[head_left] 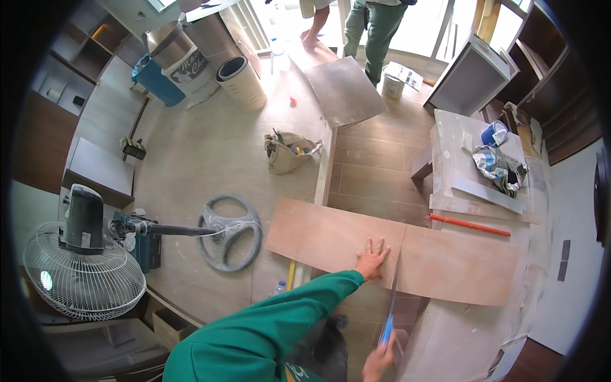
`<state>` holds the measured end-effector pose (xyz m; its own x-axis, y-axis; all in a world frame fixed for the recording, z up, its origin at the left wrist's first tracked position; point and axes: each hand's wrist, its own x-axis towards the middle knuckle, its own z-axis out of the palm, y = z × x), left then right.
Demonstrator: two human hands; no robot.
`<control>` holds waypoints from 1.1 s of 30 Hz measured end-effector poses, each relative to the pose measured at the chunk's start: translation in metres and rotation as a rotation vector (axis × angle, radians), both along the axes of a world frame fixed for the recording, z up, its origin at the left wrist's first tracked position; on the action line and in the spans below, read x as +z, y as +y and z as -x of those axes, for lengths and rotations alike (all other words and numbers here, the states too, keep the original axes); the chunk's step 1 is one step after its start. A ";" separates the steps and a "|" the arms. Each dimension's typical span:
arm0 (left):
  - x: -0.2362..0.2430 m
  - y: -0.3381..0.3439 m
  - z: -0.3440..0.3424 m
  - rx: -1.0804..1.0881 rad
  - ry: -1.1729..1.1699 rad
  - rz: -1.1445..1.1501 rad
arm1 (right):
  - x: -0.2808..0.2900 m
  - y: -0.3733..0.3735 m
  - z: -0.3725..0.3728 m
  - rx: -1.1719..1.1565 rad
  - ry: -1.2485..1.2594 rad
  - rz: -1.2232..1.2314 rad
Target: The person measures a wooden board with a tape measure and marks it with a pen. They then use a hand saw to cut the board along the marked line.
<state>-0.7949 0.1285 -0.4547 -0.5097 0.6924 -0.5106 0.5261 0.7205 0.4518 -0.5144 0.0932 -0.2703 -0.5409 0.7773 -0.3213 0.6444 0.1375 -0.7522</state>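
Observation:
A long, thin plywood board [324,229] bridges the gap between a raised platform on the left and a dusty worktable on the right. My left hand [373,260] lies flat on it with fingers spread, just left of a straight line across the wood. My right hand [380,360], blurred, is wrapped round the blue handle of a handsaw [393,294]. The saw's blade meets the board's near edge at that line and points away from me. Whether a cut runs the line's full length I cannot tell.
An orange-red bar [471,225] lies beyond the board on the worktable [458,344], near a blue can [494,134]. On the platform are a tool bag [283,159] and a toppled fan [86,270] with a round base [229,232]. Another person [372,32] stands at the back.

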 end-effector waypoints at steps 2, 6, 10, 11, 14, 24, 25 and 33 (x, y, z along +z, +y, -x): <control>-0.002 -0.001 -0.002 0.007 -0.003 -0.007 | 0.049 -0.040 -0.064 -0.020 -0.252 -0.053; -0.003 -0.010 -0.003 -0.024 -0.004 0.005 | -0.031 0.035 0.040 0.047 0.158 0.022; 0.001 0.011 0.019 -0.061 0.053 -0.021 | -0.132 0.120 0.150 -0.017 0.008 0.174; -0.001 0.008 0.008 -0.059 0.038 -0.014 | -0.137 0.116 0.148 -0.010 -0.011 0.156; -0.002 0.001 0.014 -0.051 0.011 0.021 | -0.083 0.079 0.107 0.020 0.061 0.138; -0.004 -0.002 0.010 -0.043 0.039 0.026 | -0.062 0.051 0.044 0.010 0.100 0.085; -0.002 0.004 0.010 -0.063 0.031 0.020 | -0.077 0.084 0.092 -0.019 -0.145 0.226; -0.006 -0.003 0.011 -0.012 0.032 0.011 | -0.037 0.041 0.069 0.059 0.117 0.037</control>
